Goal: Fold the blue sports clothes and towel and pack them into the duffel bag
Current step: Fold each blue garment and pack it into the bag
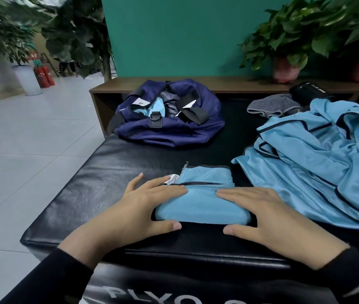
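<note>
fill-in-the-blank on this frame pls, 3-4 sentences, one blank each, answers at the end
1. Both hands, left hand and right hand, press flat on a folded ____ garment.
2. The navy duffel bag lies with its top ____.
3. The unfolded blue jersey lies to the ____ of the folded garment.
4. The grey striped cloth lies in front of a ____ bottle.

Answers: blue; open; right; black

Both forearms reach forward in black sleeves. The left hand (143, 207) lies palm down with fingers straight and spread, pointing toward the right hand (268, 216), thumb stretched along the near side. The right hand mirrors it, flat, fingers straight and together, thumb extended toward the left thumb, fingertips apart.
</note>
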### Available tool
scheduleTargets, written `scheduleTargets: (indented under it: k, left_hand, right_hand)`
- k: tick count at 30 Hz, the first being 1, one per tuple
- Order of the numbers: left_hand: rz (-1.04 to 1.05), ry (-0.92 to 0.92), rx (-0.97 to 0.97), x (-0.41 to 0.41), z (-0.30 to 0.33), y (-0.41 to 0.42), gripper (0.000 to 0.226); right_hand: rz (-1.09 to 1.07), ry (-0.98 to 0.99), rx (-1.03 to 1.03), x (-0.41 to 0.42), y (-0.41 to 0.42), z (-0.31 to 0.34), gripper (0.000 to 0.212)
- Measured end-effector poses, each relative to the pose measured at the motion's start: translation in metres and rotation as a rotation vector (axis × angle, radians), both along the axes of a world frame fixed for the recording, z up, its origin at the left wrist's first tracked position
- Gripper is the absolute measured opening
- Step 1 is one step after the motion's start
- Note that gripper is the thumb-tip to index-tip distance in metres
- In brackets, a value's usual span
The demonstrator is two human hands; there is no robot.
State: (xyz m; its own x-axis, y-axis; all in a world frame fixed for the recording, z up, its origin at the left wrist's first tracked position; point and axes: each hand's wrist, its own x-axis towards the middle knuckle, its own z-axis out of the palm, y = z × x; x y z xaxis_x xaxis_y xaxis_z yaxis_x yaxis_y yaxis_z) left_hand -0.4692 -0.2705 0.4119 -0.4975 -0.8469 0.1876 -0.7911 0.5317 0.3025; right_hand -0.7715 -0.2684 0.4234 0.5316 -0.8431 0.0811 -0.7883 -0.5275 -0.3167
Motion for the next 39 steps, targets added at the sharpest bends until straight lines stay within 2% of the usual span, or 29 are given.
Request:
scheduleTargets:
  k: [5,7,10,13,15,18,20,21,23,25,27,29,33,37,39]
  left_hand:
    - [0.004,0.19,-0.038,-0.002,0.002,0.019,0.047]
    - [0.053,0.292,0.03,-0.002,0.005,0.021,0.038]
    - [0.151,0.51,0.222,-0.008,0.014,0.019,0.039]
    - [0.31,0.711,0.206,-0.024,0.02,0.005,0.02]
    - [0.442,0.772,0.187,-0.034,0.019,-0.005,0.016]
    - [0.541,0.757,0.215,-0.037,0.01,-0.022,0.017]
    - [0.582,0.671,0.098,-0.036,0.006,-0.03,0.021]
    - [0.549,0.568,-0.066,-0.035,0.004,-0.032,0.028]
    - [0.34,0.299,-0.345,-0.035,0.006,-0.031,0.036]
    - [0.119,0.052,-0.333,-0.037,0.005,-0.027,0.048]
    - [0.077,-0.092,-0.222,-0.036,-0.002,-0.025,0.063]
    - [0.1,-0.092,-0.149,-0.029,-0.007,-0.03,0.067]
    - [0.098,0.035,-0.085,-0.016,-0.005,-0.038,0.057]
    - [0.116,0.101,-0.095,-0.017,-0.003,-0.036,0.047]
    - [0.11,0.225,-0.059,-0.017,-0.002,-0.036,0.038]
  right_hand:
    - [-0.003,-0.024,0.014,-0.003,0.016,0.005,0.053]
    - [-0.023,-0.095,0.042,-0.001,0.02,0.01,0.045]
    - [-0.097,-0.256,0.056,0.005,0.018,0.014,0.036]
    - [-0.276,-0.426,-0.084,0.014,0.004,0.005,0.033]
    - [-0.329,-0.413,-0.277,0.023,-0.003,0.002,0.035]
    - [-0.153,-0.232,-0.395,0.037,-0.007,-0.005,0.042]
    - [-0.087,-0.068,-0.285,0.043,-0.009,-0.013,0.051]
    - [-0.084,-0.02,-0.23,0.043,-0.011,-0.017,0.058]
    - [-0.078,0.029,-0.178,0.04,-0.016,-0.02,0.067]
    - [-0.065,0.055,-0.157,0.036,-0.019,-0.018,0.071]
    - [-0.057,0.088,-0.128,0.034,-0.023,-0.018,0.075]
    - [-0.055,0.05,-0.1,0.032,-0.027,-0.017,0.076]
    - [-0.051,-0.027,-0.039,0.032,-0.032,-0.013,0.071]
    - [-0.049,-0.083,-0.07,0.033,-0.035,-0.012,0.062]
    - [-0.059,-0.102,-0.112,0.036,-0.035,-0.015,0.056]
